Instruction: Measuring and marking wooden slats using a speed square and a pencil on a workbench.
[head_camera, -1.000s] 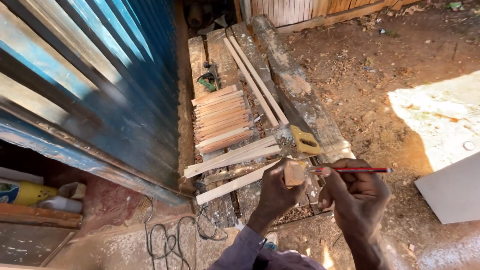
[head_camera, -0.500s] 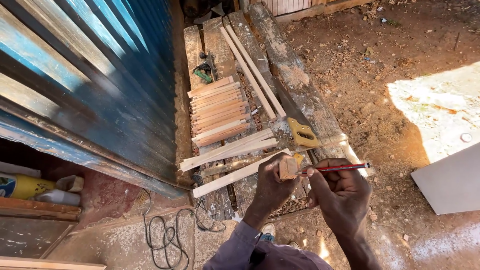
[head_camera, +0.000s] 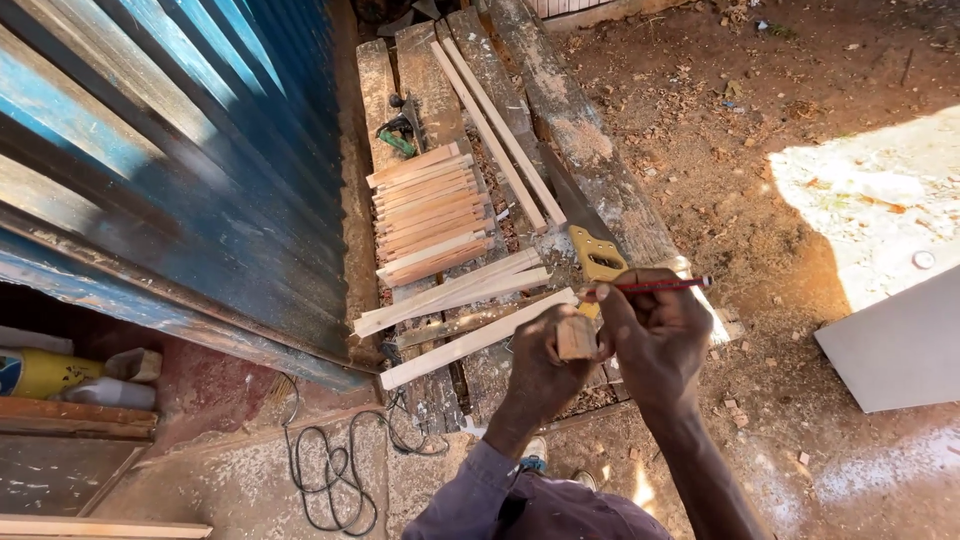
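My left hand (head_camera: 540, 360) grips a small wooden block (head_camera: 576, 337) and holds it up in front of me. My right hand (head_camera: 655, 335) touches the block's right side and holds a red pencil (head_camera: 662, 286) that points to the right. Both hands hover over the near end of a rough plank workbench (head_camera: 590, 150). Just beyond them lies a handsaw with a yellow handle (head_camera: 598, 262). A long pale wooden strip (head_camera: 470, 341) runs diagonally under my left hand.
Several short cut slats (head_camera: 430, 212) lie stacked on the bench, with long thin battens (head_camera: 495, 130) beyond. A blue corrugated metal wall (head_camera: 180, 170) stands left. A black cable (head_camera: 335, 470) coils on the ground. A white board (head_camera: 900, 345) lies right on the dirt.
The view has shifted slightly, and both hands with the block and pencil have stayed together at the bench's near end. The pencil has lifted a little higher above the block.
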